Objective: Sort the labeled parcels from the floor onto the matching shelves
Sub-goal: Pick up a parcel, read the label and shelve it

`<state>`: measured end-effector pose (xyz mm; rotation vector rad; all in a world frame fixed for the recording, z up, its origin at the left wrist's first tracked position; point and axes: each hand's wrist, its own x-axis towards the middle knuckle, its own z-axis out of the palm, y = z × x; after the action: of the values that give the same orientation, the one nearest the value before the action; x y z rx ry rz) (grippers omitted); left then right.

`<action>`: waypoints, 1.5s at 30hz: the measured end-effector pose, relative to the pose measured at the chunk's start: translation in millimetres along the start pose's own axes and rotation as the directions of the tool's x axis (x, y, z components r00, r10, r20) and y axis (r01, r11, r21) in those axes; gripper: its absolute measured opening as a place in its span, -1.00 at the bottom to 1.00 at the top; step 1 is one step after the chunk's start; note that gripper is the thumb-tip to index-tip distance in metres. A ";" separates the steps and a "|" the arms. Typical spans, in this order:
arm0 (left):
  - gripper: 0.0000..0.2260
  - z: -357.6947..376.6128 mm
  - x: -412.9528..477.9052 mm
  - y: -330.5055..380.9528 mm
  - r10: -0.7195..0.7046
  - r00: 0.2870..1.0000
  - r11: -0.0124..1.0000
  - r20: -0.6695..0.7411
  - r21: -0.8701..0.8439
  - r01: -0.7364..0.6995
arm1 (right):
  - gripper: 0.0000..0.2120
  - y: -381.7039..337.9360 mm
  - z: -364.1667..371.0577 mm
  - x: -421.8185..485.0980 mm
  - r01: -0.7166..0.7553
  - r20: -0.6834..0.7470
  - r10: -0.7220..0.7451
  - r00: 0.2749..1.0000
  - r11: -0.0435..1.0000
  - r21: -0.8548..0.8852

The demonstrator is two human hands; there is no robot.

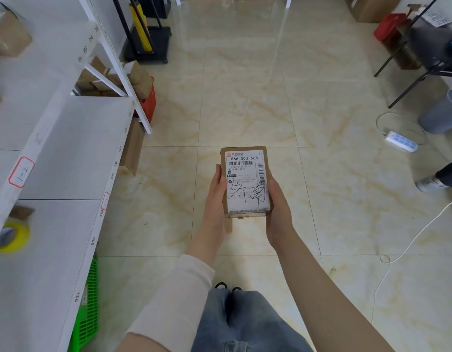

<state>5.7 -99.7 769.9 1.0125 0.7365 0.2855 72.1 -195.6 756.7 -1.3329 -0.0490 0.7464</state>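
Head view: white metal shelves [67, 153] with numbered edges stand at left; left hand [216, 196] and right hand [278, 207] grip a small brown cardboard parcel [246, 182], label up, above the glossy beige tiled floor [245, 97].

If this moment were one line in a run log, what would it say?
stage: reading label | parcel: held over floor, label up | left hand: left edge | right hand: right edge | shelves: to the left

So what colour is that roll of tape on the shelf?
Yellow: the roll of tape lies on the white shelf, in the head view.
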 end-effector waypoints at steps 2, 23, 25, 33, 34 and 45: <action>-0.53 0.8 -1.4 0.7 -0.008 1.000 1.000 0.004 -0.009 0.008 | -0.22 1.4 -0.4 -1.0 -0.005 -0.010 0.005 1.000 1.000 0.005; -0.57 37.6 28.7 -30.3 -0.143 0.986 0.990 0.091 0.010 0.142 | -0.29 8.1 -43.0 12.2 -0.052 -0.220 0.055 0.974 0.999 0.017; -0.57 54.9 42.7 -34.8 -0.152 0.984 0.988 0.095 0.004 0.152 | -0.25 0.6 -56.6 24.3 -0.064 -0.241 0.068 0.968 0.998 0.022; -0.43 170.5 129.1 -41.5 -0.139 0.987 0.990 0.080 -0.001 0.140 | -0.36 -58.3 -150.5 119.0 -0.058 -0.269 0.063 0.961 0.998 0.023; -0.41 188.0 142.1 -39.4 -0.141 0.987 0.990 0.082 -0.004 0.142 | -0.37 -70.2 -162.8 134.3 -0.053 -0.272 0.054 0.961 0.999 0.010; -0.41 269.6 314.0 10.2 -0.090 0.996 0.994 0.007 -0.062 0.091 | -0.59 -163.4 -188.3 319.0 -0.063 -0.230 0.056 0.972 0.998 -0.024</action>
<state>417.8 -104.8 731.1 0.9177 0.7628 0.2263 476.1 -199.7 730.6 -1.4477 0.1650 0.6398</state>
